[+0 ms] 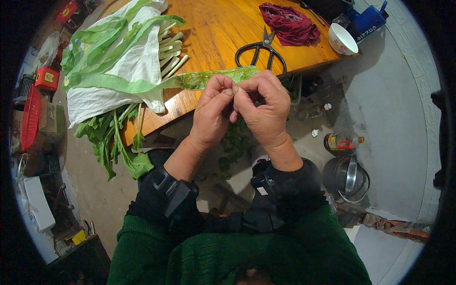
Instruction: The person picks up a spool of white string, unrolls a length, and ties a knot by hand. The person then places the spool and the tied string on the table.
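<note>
My left hand (213,110) and my right hand (264,107) meet at the fingertips just past the table's near edge, thumbs and forefingers pinched together. Whatever lies between the tips is too small to make out. Behind them stretches a green leaf-patterned fabric strip (199,80), joined to paler green strips (117,82) lying over a white cloth (142,64). Leafy green vegetables (133,165) stick out from under the cloth, with pale stalks (172,50) at its right side. Black-handled scissors (265,43) lie partly spread on the table beyond my right hand.
The wooden table (221,21) also bears a dark red cloth (290,25) and a white bowl (342,39) at its right edge. A plastic bottle (342,141) and a metal pot (351,176) stand on the floor at right. A red basket (30,117) is at far left.
</note>
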The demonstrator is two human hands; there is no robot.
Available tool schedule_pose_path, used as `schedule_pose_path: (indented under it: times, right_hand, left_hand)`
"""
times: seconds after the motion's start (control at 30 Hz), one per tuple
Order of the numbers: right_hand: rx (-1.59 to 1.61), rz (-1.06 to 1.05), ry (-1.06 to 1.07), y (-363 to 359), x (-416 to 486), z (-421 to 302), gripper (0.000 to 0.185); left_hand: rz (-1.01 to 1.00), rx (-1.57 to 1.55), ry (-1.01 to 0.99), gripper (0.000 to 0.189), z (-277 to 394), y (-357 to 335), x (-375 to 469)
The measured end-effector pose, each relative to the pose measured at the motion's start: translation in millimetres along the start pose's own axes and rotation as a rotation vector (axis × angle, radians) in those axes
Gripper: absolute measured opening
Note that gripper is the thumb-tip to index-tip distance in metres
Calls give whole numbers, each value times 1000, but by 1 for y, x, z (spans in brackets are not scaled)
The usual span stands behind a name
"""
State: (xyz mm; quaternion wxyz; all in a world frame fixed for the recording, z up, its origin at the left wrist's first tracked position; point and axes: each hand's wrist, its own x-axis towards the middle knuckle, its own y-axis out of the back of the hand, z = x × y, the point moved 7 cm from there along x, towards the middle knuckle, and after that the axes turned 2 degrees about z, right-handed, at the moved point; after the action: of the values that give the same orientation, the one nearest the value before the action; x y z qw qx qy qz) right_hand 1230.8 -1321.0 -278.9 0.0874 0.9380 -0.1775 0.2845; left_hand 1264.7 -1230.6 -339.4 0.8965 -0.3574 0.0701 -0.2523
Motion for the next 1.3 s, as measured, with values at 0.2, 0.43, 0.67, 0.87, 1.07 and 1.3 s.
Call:
schedule_pose_path:
  times: [0.2, 0.43, 0.67, 0.87, 1.07, 1.3]
  right_hand:
    - [13, -10, -15, -1, 0, 0, 11]
    - [18, -16, -19, -1, 0, -1, 10]
    - [-6, -17, 4, 0, 0, -3, 10]
    - [-41, -15, 26, 1, 1, -5, 10]
    - [-28, -3, 20, 1, 0, -1, 10]
    - [-29, -3, 22, 2, 0, -1, 9]
  left_hand:
    - [-6, 4, 9, 10, -1, 1, -1]
    - [16, -7, 8, 6, 0, -1, -1]
    - [-15, 16, -6, 11, 1, -2, -1]
    - [-9, 10, 5, 10, 0, 0, -2]
    - [-21, 0, -3, 10, 0, -1, -1]
    - [-10, 14, 6, 10, 0, 0, -2]
